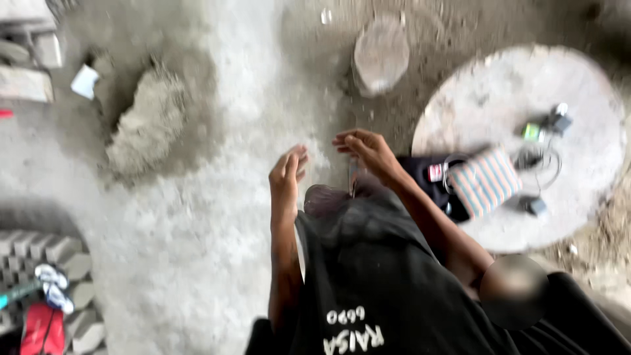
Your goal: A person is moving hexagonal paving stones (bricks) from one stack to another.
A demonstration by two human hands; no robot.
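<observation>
Closest in, a black shirt [388, 276] with white lettering fills the bottom of the view, and both bare forearms rise out of it. The left hand [287, 172] is held up on edge, its fingers [296, 158] lying loosely together and bent a little at the tips; it grips nothing that I can see. Just beside it, the right hand [368, 152] has its fingers curled in, the tips drawn toward the thumb as if nipping something thin. A faint thread [353, 184] seems to drop from that pinch toward the shirt, but the blur keeps me from being sure. The two hands are near each other, not touching.

Off to the left, low down, grey ribbed blocks [56, 263] lie with a red item [41, 329] and a pair of sandals [54, 287] on them.

To the right, past the right arm, sits a round concrete slab [578, 184]. On it lie a striped pouch [484, 182], a dark bag [427, 181] half under the pouch, and some small gadgets with a cable [545, 141].

Farther out, on the dusty floor [217, 217], there is a heap of sand [148, 121] at the left and a smaller round disc [381, 52] near the top. Pale bricks [26, 62] are stacked in the far left corner.
</observation>
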